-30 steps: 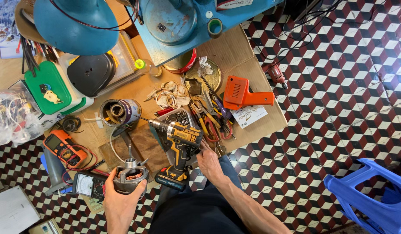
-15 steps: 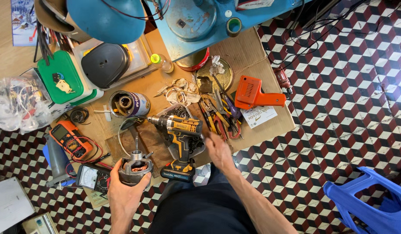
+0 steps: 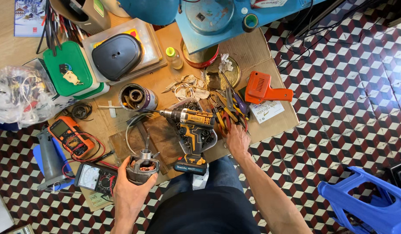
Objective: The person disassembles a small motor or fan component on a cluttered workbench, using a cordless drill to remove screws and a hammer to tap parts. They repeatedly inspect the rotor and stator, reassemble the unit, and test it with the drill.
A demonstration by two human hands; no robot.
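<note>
The left hand [image 3: 129, 190] has its fingers clamped round a small motor [image 3: 142, 167], seemingly heavy, rigid metal best gripped by its casing rather than its copper windings, while the right hand [image 3: 237, 141], fingers loosely apart, rests beside the pliers [image 3: 228, 113] on the cardboard [image 3: 256, 54].

1. One cordless drill [image 3: 192, 130], yellow and black, sits at the centre of the frame.
2. Two meters are at lower left: one orange multimeter [image 3: 70, 136] and one black dial meter [image 3: 95, 177].
3. One small motor [image 3: 142, 167], copper windings showing, is down at lower centre.
4. One orange glue gun [image 3: 263, 90] shows right of centre.
5. One blue plastic stool [image 3: 367, 203] is in the lower right corner.
6. One green-lidded box [image 3: 70, 71] and one black oval cover [image 3: 117, 55] lie upper left.
7. One open tin [image 3: 135, 97] of parts sits left of the drill.
8. One pile of pliers [image 3: 228, 110]; the number is too tangled to tell.
9. Two hands are in shot: one left hand [image 3: 129, 195] and one right hand [image 3: 237, 141].
</note>
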